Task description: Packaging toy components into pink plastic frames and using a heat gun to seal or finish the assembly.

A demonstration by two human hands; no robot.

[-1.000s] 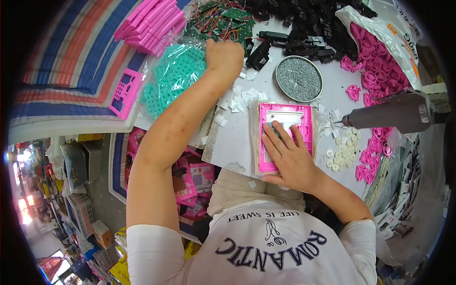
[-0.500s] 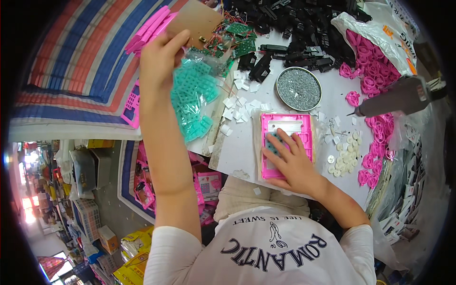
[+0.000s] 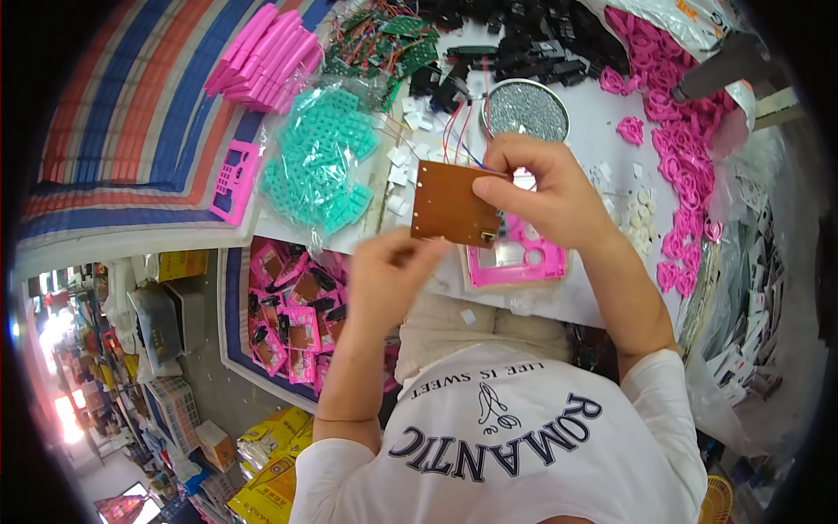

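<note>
A brown circuit board [image 3: 449, 205], trailing thin red and blue wires [image 3: 451, 131] from its far edge, is held up over the table. My right hand [image 3: 546, 192] pinches its right side, thumb on the near face. My left hand [image 3: 388, 271] is slightly blurred, its curled fingers closed at the lower left edge. Behind and below the board lies a pink plastic casing [image 3: 515, 275] with round openings. The board and my right hand hide most of its far part.
Left are a bag of teal keypads [image 3: 319, 157], stacked pink shells [image 3: 266, 61] and a pink frame [image 3: 234, 183]. Beyond lie green circuit boards [image 3: 393, 44], black parts [image 3: 559, 44] and a tin of small metal pieces [image 3: 526, 109]. Right are pink rings [image 3: 685, 166] and a dark power screwdriver [image 3: 729, 65].
My left hand has brought the circuit board from the far left to above the casing. My right hand has lifted off the casing and taken hold of the board. The view has shifted.
</note>
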